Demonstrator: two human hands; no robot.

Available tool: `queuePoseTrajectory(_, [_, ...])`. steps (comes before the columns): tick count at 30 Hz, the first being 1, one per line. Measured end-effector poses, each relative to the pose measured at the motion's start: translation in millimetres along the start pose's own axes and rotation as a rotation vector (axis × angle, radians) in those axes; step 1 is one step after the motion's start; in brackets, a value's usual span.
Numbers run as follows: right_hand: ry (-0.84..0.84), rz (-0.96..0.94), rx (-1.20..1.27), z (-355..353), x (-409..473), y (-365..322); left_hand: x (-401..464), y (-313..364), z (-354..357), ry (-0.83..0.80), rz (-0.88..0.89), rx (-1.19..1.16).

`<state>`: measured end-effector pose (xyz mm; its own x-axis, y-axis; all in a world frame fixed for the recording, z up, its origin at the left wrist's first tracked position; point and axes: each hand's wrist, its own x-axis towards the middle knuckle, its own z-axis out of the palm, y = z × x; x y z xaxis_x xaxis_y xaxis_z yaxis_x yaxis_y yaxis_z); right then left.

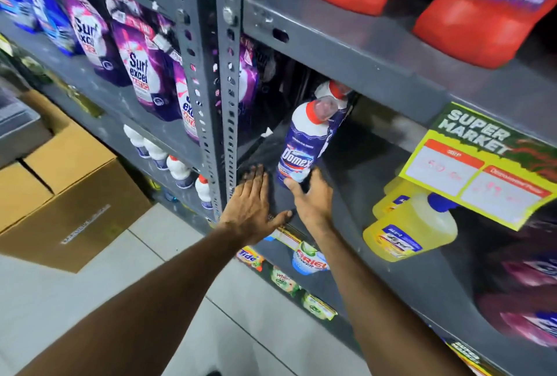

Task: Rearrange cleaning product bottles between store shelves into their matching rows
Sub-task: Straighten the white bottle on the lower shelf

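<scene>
Currently: right hand (312, 199) grips upright Domex bottle (297, 146) at its base | left hand (251, 206) open, flat on shelf (376, 164) just left.

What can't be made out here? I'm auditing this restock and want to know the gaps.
Head view only:
- Second Domex bottle: mostly hidden behind the front Domex bottle.
- Price card: figures blurred, unreadable.
- Red containers: tops cut off by the frame edge.
- Right hand: fingers behind the bottle base, grip unclear.
</scene>
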<state>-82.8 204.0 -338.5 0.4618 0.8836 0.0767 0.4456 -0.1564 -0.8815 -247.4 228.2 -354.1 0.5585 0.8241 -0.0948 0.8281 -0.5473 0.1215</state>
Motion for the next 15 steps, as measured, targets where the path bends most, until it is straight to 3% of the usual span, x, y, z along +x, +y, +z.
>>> queuePoseTrajectory(15, [0.012,0.042,0.069,6.0,-4.1,0.0,-1.0,1.1,-2.9,-0.036,-0.015,0.030])
